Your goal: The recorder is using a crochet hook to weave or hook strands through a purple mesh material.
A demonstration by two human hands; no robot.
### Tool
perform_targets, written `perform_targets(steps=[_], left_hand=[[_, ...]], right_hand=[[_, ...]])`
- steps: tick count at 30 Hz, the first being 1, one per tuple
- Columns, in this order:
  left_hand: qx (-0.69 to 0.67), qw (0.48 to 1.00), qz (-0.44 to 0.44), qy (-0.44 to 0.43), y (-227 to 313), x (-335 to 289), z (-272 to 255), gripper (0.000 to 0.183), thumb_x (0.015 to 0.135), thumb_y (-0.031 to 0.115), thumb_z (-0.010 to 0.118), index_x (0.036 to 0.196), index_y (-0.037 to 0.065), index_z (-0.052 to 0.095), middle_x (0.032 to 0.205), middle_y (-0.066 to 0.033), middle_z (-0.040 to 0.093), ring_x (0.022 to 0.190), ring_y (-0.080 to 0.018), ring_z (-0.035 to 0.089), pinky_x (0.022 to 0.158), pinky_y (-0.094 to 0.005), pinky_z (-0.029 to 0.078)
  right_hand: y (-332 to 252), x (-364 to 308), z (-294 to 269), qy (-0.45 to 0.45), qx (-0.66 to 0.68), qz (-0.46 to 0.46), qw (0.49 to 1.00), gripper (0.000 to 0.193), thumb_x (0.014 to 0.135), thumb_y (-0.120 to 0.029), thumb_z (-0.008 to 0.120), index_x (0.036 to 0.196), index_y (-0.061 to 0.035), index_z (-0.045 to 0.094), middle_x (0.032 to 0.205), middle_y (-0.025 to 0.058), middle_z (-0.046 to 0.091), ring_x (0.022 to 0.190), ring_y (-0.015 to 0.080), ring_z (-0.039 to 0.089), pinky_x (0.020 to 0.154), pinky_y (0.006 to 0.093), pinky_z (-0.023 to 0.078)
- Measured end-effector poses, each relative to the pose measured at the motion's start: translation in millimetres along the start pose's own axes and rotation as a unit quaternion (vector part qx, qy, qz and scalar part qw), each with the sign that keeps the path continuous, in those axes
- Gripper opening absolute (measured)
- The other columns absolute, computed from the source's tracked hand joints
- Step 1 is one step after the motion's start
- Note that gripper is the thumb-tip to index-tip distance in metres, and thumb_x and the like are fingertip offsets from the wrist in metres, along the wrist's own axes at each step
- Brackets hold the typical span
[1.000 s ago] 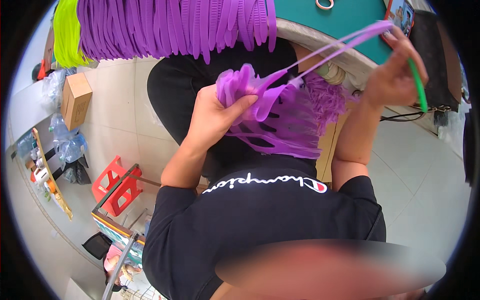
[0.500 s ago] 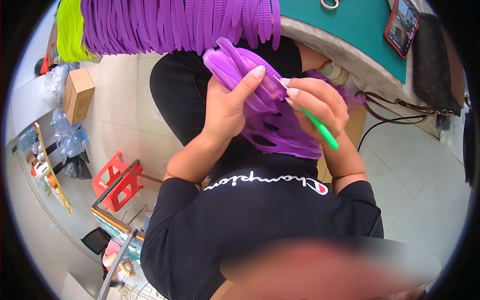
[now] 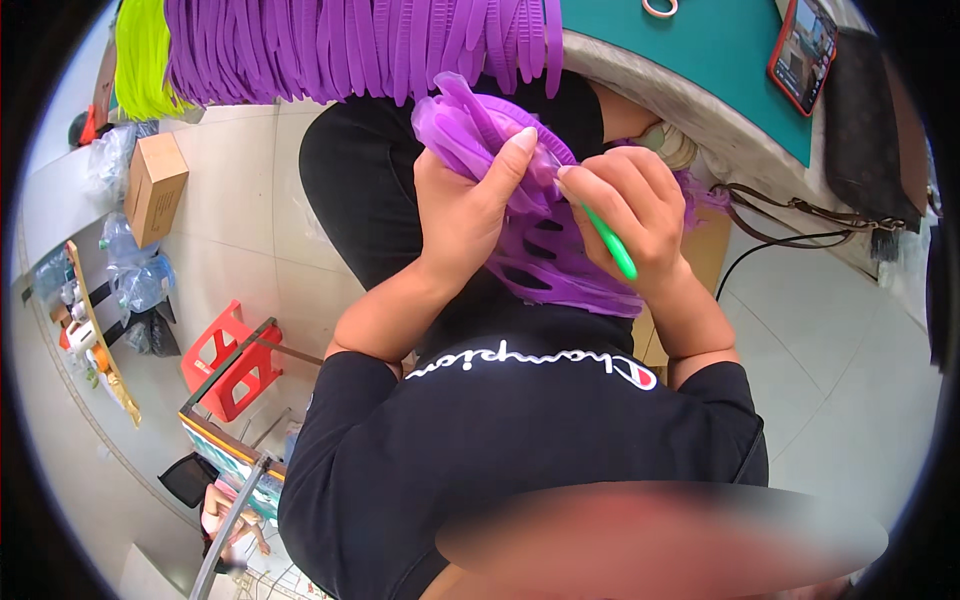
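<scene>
My left hand (image 3: 455, 220) is closed on a bundle of soft purple rubber straps (image 3: 460, 125), thumb pressed on top and fingers underneath. A ridged edge curves along the bundle's far side. My right hand (image 3: 640, 200) is closed round a slim green-handled tool (image 3: 612, 245). Its thin metal tip is mostly hidden by my fingers, which are at the bundle's right edge. Thin purple rubber webbing (image 3: 570, 285) with torn-looking holes hangs below, over my lap.
Many purple straps (image 3: 340, 50) hang in a row at the table's edge, beside yellow-green ones (image 3: 145, 65). On the green tabletop (image 3: 690, 70) lie a phone (image 3: 803, 55) and a tape roll (image 3: 660, 8). A dark bag (image 3: 870, 140) is at right; a red stool (image 3: 235, 360) and carton (image 3: 155, 190) stand left.
My right hand has shifted slightly left and its fingers have drawn in closer to the purple bundle. The tool's green handle has moved up and left. My left hand keeps its hold.
</scene>
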State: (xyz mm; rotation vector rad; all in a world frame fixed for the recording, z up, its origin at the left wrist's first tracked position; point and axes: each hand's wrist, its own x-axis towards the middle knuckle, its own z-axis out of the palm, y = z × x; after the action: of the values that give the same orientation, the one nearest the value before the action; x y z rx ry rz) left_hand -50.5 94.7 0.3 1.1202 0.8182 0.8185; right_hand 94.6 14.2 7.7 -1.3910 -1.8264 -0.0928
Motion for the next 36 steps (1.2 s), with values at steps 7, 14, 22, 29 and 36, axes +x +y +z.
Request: perform_targets(steps=[7, 14, 22, 29, 36], left_hand=[[-0.066, 0.997, -0.049, -0.005, -2, 1, -6, 0.01, 0.087, 0.007, 0.065, 0.09, -0.002, 0.061, 0.074, -0.005, 0.065, 0.066, -0.0125, 0.062, 0.061, -0.0252, 0.05], [0.064, 0.996, 0.014, -0.055, -3, -5, -11, 0.012, 0.083, 0.002, 0.068, 0.091, -0.002, 0.061, 0.077, -0.0052, 0.065, 0.067, -0.0114, 0.061, 0.064, -0.0245, 0.05], [-0.004, 0.996, -0.066, 0.059, -6, 3, -53, 0.014, 0.081, 0.008, 0.072, 0.093, 0.002, 0.065, 0.084, -0.0035, 0.064, 0.077, -0.0107, 0.061, 0.07, -0.0249, 0.048], [-0.31, 0.932, -0.175, 0.064, 17, -7, -126, 0.021, 0.094, 0.022, 0.058, 0.104, 0.004, 0.059, 0.085, -0.003, 0.062, 0.074, -0.0132, 0.061, 0.07, -0.0282, 0.052], [-0.357, 0.917, -0.128, -0.123, 20, -18, -90, 0.066, 0.083, 0.01, 0.067, 0.14, 0.008, 0.035, 0.112, -0.0088, 0.059, 0.107, -0.0207, 0.057, 0.094, -0.0371, 0.047]], right_hand=[[4, -1, -19, 0.067, 0.387, 0.346, 0.852, 0.005, 0.088, -0.001, 0.058, 0.093, 0.0007, 0.057, 0.078, 0.006, 0.061, 0.072, 0.0133, 0.057, 0.065, 0.0253, 0.045], [7, -3, 7, -0.004, 0.509, 0.378, 0.773, 0.024, 0.084, 0.001, 0.06, 0.082, -0.0094, 0.038, 0.082, 0.0054, 0.054, 0.073, 0.0092, 0.045, 0.066, 0.0218, 0.038], [39, -33, -69, 0.147, 0.792, 0.169, 0.567, 0.027, 0.076, -0.004, 0.063, 0.078, -0.0174, 0.039, 0.066, -0.0062, 0.046, 0.069, 0.0131, 0.042, 0.065, 0.0276, 0.032], [74, -54, -169, 0.42, 0.807, 0.077, 0.407, 0.022, 0.074, 0.008, 0.06, 0.072, -0.0067, 0.044, 0.072, 0.0036, 0.048, 0.073, 0.0166, 0.048, 0.069, 0.0286, 0.038], [48, -28, -104, 0.183, 0.411, 0.3, 0.841, 0.01, 0.086, -0.002, 0.059, 0.094, 0.0035, 0.055, 0.091, 0.0083, 0.06, 0.081, 0.0158, 0.057, 0.074, 0.0283, 0.046]])
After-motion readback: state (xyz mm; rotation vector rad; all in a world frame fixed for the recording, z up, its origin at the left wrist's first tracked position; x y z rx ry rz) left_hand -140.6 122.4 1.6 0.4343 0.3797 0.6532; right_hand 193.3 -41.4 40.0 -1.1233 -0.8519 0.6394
